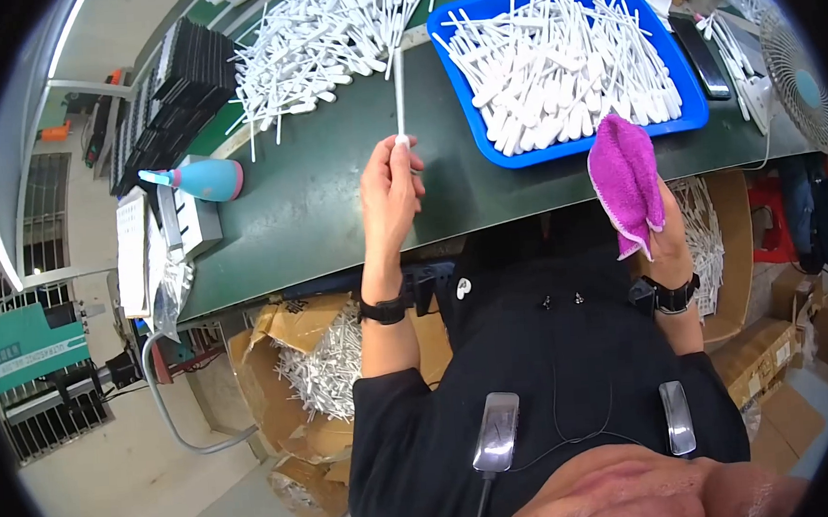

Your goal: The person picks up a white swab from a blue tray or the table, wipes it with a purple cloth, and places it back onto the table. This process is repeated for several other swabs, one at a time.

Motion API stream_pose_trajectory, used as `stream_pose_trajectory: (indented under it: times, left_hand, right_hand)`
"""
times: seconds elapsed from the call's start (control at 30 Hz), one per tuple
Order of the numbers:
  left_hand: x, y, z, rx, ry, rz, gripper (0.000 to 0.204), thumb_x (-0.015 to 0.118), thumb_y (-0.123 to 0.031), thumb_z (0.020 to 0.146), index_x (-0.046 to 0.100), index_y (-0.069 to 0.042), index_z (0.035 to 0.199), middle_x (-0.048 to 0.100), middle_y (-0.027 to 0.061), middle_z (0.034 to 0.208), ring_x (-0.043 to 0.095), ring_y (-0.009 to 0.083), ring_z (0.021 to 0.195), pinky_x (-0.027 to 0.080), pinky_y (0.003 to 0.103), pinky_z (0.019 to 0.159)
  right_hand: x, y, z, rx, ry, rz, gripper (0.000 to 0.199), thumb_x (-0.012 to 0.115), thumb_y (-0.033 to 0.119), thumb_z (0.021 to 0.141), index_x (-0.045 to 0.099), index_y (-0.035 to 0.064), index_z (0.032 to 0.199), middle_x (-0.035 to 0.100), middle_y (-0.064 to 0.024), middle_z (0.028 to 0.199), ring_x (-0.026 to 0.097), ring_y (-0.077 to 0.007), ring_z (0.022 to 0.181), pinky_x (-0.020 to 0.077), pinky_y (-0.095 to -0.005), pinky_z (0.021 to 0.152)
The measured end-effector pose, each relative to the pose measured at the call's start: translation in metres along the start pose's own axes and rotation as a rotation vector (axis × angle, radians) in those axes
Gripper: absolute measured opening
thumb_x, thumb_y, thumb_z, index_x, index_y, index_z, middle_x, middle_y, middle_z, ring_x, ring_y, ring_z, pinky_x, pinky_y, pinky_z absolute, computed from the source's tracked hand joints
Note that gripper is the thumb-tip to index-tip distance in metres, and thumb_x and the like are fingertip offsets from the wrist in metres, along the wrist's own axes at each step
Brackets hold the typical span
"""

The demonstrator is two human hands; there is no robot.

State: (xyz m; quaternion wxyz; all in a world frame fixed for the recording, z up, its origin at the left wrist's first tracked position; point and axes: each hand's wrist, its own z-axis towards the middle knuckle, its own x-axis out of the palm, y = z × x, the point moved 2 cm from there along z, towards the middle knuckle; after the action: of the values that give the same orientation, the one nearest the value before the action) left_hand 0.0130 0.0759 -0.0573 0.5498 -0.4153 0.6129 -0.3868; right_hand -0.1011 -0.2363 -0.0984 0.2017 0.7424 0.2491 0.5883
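My left hand (388, 201) is closed around the thick end of a white plastic stick (399, 96), which points away from me over the green table (302, 204). Its slim end reaches toward a loose heap of similar white sticks (321, 51). A purple cloth (625, 174) is gripped in my right hand (670, 233), just in front of the blue tray (522, 160); the cloth covers most of those fingers. Inside the tray lies a pile of white sticks (564, 79) with thick ends.
On the table's left are a blue squeeze bottle (208, 179) and stacked black trays (192, 64). A dark phone (700, 59) and a fan (800, 83) are at the right. Below the edge, cardboard boxes (250, 373) hold more white pieces.
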Motion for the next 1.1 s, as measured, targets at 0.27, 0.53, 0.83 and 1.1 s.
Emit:
stream_pose_trajectory:
  times: [0.27, 0.53, 0.83, 1.1]
  left_hand:
    - [0.038, -0.005, 0.009, -0.102, 0.109, -0.671, 0.024, 0.045, -0.027, 0.096, 0.053, -0.004, 0.096, 0.037, -0.0038, 0.065, 0.03, 0.003, 0.047, 0.024, 0.018, 0.037]
    - [0.041, -0.001, 0.01, -0.104, 0.155, -0.714, 0.027, 0.043, -0.029, 0.097, 0.053, -0.004, 0.098, 0.04, -0.0046, 0.064, 0.027, 0.0009, 0.043, 0.022, 0.017, 0.035]
    - [0.113, -0.031, -0.043, 0.056, 0.58, -0.337, 0.024, 0.041, -0.028, 0.098, 0.053, -0.007, 0.1, 0.037, -0.0048, 0.058, 0.032, 0.0029, 0.043, 0.022, 0.018, 0.036]
    - [0.146, -0.039, -0.058, -0.522, 1.34, -0.75, 0.023, 0.045, -0.026, 0.097, 0.053, -0.005, 0.092, 0.047, 0.0006, 0.059, 0.041, 0.0108, 0.041, 0.032, 0.026, 0.04]
  right_hand:
    - [0.027, 0.013, -0.001, -0.051, 0.081, 0.002, 0.035, 0.042, 0.018, 0.097, 0.049, -0.0019, 0.124, 0.059, -0.0111, 0.115, 0.059, -0.0169, 0.1, 0.0476, -0.0289, 0.089]
    - [0.028, 0.016, 0.0, -0.056, -0.01, -0.097, 0.036, 0.042, 0.023, 0.097, 0.051, -0.0013, 0.122, 0.061, -0.0068, 0.109, 0.06, -0.0125, 0.094, 0.048, -0.0256, 0.084]
    - [0.059, 0.003, 0.025, -0.207, -0.091, -0.037, 0.033, 0.037, 0.022, 0.099, 0.049, 0.0012, 0.121, 0.061, -0.0087, 0.106, 0.061, -0.0177, 0.093, 0.0498, -0.0301, 0.082]
    - [-0.002, 0.04, 0.056, -0.24, 0.891, 0.257, 0.032, 0.037, 0.02, 0.098, 0.049, 0.0031, 0.122, 0.058, -0.0066, 0.108, 0.056, -0.0144, 0.096, 0.0458, -0.0284, 0.085]
